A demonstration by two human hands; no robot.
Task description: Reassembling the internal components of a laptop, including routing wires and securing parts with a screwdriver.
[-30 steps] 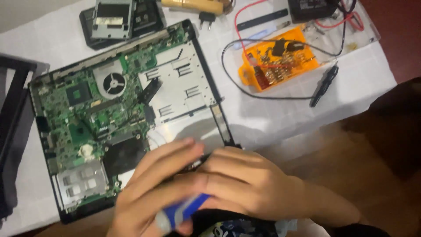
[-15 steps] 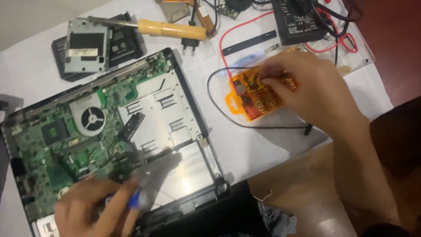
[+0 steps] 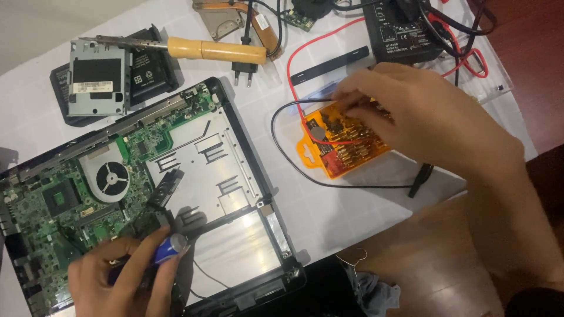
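A white-covered surface [image 3: 352, 217] is carrying an opened laptop chassis [image 3: 153, 194], lying with its long axis running from lower left to upper right, its green board and round fan [image 3: 111, 176] exposed. To the right of it, well apart, an orange bit case [image 3: 343, 144] is sitting under a red wire, its long axis slanting up toward the right. The right hand [image 3: 423, 117] is resting over that case, fingers pinched down among the bits; whether it is gripping one I cannot tell from here. The left hand [image 3: 126, 279] is closing around a blue-handled screwdriver [image 3: 167, 248] at the chassis's near edge, the handle's end pointing up and right, toward the case.
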